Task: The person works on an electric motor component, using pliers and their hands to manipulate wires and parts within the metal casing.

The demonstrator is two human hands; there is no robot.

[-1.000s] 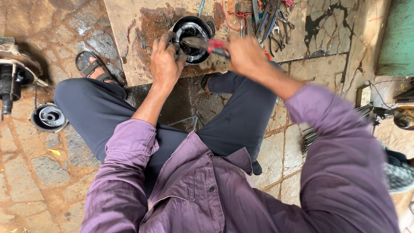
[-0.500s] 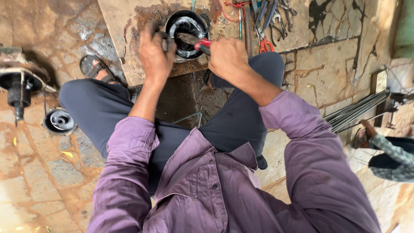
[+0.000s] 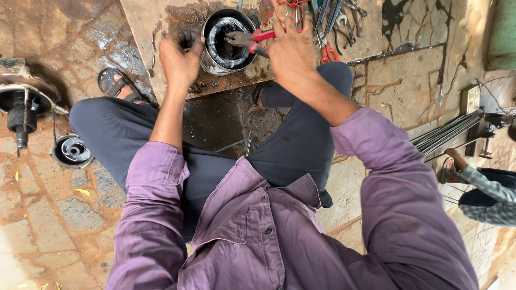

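The right hand grasps red-handled pliers whose nose reaches into the round black motor housing standing on the stained board, while the left hand is clenched just beside the housing's rim, its contents hidden.

A stained wooden board lies on the stone floor. On the board stand a round metal housing and a heap of hand tools; a small round metal part sits on the floor.
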